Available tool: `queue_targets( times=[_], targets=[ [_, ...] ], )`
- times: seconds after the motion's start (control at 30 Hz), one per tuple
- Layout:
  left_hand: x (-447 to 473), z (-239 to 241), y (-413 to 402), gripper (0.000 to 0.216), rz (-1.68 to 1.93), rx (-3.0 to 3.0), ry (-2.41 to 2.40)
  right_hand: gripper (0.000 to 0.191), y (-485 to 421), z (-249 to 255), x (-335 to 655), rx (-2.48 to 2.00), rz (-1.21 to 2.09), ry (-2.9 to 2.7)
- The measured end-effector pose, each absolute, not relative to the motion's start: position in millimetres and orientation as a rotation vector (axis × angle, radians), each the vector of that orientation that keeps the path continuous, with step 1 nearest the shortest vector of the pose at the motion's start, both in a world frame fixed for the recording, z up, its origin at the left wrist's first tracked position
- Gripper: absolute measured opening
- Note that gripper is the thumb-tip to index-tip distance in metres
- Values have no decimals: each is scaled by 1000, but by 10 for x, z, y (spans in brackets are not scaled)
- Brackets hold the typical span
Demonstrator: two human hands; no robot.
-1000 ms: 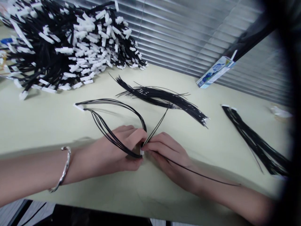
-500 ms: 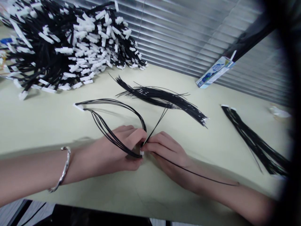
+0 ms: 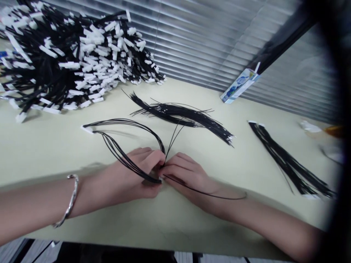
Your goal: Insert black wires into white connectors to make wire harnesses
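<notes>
- While both hands meet low over the pale table [image 3: 109, 226], the left hand [image 3: 142, 170] is clamped on the near end of the looped black harness [image 3: 137, 170], thumb and fingers curled round it.
- Looped black harness: two strands bow apart from the white connector [image 3: 87, 129] at the far end, then run back to the left hand; that connector lies on the table, left of centre.
- Right hand [image 3: 189, 175]: fingertips pinched on thin black wires [image 3: 171, 140], right up against the left hand's fingers (the exact contact is hidden between them).
- Thin black wires: a couple stick up and away from the pinch.
- Single wire [image 3: 203, 192]: runs from the right fingers back across the right wrist, end slightly curled.
- Silver bracelet [image 3: 73, 199]: on the left wrist.
- Loose wire bundle [image 3: 192, 116]: beyond the hands, strands crossing, pale tips at the right end.
- Second harness group [image 3: 285, 157]: flat on the right, white ends, lying at a slant.
- Big pile of harnesses [image 3: 104, 47]: back left, black wires, many white connectors.
- Drink carton [image 3: 237, 87]: back right, straw up, tilted in view, by the window blinds [image 3: 197, 44].
</notes>
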State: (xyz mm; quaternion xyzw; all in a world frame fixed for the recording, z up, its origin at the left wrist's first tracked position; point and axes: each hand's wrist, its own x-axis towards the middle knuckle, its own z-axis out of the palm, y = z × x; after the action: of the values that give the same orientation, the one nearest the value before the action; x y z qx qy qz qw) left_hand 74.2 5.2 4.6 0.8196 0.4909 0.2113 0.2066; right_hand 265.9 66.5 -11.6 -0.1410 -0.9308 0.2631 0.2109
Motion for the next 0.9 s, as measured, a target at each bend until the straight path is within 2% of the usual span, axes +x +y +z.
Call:
queue_targets(
  times=[0.13, 0.2, 0.3, 0.37, 0.4, 0.47, 0.57, 0.73, 0.9],
  targets=[
    [748, 48, 49, 21, 587, 2269, 1385, 11, 715, -110, 2647, -609, 1344, -2238],
    [745, 50, 49, 22, 570, 2244, 1391, 16, 814, -85, 2648, -729, 1595, -1978],
    [738, 63, 45, 22, 521, 2201, 1411, 22, 1097, 16, 2722, -732, 1670, -1710],
    [735, 73, 39, 21, 517, 2178, 1424, 36, 1348, 122, 2861, -752, 1541, -1827],
    [735, 76, 35, 21, 527, 2171, 1430, 39, 1476, 181, 2961, -844, 1375, -1986],
    [735, 74, 30, 21, 543, 2171, 1432, 40, 1705, 288, 3209, -1193, 649, -2388],
    [728, 38, 26, 20, 553, 2177, 1430, 25, 1905, 367, 3594, -1443, 275, -2500],
    [696, -58, 20, 24, 607, 2177, 1396, 10, 1913, 250, 3874, -1697, 73, -2727],
    [693, -56, 19, 23, 597, 2163, 1407, 9, 1928, 154, 3850, -1756, -75, -2799]
  ],
)
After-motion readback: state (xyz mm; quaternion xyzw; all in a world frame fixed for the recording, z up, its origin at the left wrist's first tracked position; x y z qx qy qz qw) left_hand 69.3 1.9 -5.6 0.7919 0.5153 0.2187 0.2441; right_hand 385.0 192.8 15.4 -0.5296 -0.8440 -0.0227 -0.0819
